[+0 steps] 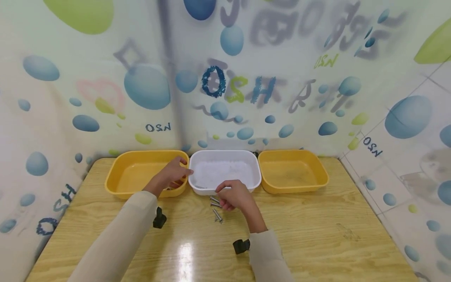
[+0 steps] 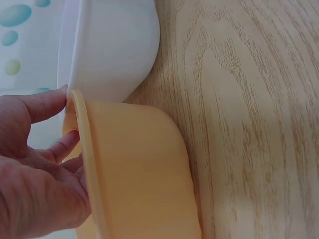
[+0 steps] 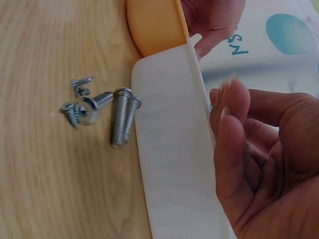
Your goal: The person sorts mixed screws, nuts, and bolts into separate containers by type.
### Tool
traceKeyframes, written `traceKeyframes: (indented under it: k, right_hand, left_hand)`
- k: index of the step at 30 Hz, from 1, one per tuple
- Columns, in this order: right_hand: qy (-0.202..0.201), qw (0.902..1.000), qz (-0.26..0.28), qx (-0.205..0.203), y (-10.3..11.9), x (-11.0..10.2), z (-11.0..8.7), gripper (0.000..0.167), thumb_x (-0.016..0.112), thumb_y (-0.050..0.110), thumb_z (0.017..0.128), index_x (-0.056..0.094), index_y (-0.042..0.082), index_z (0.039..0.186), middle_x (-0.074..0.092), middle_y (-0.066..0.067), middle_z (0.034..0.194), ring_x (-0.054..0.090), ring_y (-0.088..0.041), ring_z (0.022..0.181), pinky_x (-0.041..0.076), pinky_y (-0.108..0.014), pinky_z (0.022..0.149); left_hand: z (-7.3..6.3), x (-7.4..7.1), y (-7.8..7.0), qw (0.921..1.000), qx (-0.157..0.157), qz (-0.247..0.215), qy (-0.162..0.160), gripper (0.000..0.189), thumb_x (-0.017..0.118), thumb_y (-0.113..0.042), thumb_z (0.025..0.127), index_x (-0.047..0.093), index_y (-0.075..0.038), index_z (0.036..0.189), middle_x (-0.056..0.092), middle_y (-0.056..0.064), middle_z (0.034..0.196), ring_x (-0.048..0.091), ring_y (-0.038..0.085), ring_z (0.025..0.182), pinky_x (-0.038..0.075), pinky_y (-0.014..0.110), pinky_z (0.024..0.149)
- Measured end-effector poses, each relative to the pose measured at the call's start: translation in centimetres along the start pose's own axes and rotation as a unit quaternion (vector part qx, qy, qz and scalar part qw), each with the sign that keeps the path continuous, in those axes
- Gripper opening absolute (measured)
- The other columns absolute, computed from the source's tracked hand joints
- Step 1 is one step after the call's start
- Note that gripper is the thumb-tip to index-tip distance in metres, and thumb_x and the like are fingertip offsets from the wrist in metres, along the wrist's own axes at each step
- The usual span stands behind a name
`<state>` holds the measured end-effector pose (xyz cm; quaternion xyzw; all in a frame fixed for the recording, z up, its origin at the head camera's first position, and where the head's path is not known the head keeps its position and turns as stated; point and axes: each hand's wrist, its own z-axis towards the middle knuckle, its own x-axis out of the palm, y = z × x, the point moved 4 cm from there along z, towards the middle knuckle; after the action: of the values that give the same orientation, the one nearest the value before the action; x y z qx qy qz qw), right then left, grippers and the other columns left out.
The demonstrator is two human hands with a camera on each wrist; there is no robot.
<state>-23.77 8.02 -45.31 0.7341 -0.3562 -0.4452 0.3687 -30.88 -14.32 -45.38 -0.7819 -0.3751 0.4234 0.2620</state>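
Observation:
My left hand reaches into the right end of the left yellow tray. In the left wrist view one digit lies at the yellow rim beside the white tray, while other fingers dip behind the yellow wall, their tips partly hidden. My right hand hovers by the front edge of the white tray, fingers loosely bent. Nothing shows between its fingertips in the right wrist view. Several metal screws and bolts lie on the table just in front of the white tray, close to this hand.
The right yellow tray stands beside the white one, completing a row along the back of the wooden table. Behind it rises a wall covering with printed blue and green spots. Black wrist straps show on both arms.

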Motion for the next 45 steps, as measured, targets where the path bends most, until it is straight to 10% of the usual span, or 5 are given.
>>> traceKeyframes:
  k: [45]
  right_hand:
    - [-0.005,0.9987,0.038,0.035,-5.4,2.3,0.2,0.008,0.062,-0.001,0.086,0.066,0.002,0.093,0.058,-0.005,0.055,0.055,-0.013,0.043,0.047,-0.025,0.04]
  left_hand:
    - [0.2,0.0,0.1,0.9999,0.004,0.013,-0.006,0.053,0.062,-0.03,0.094,0.032,-0.009,0.133,0.048,0.016,0.116,0.054,0.031,0.098,0.052,0.037,0.077]
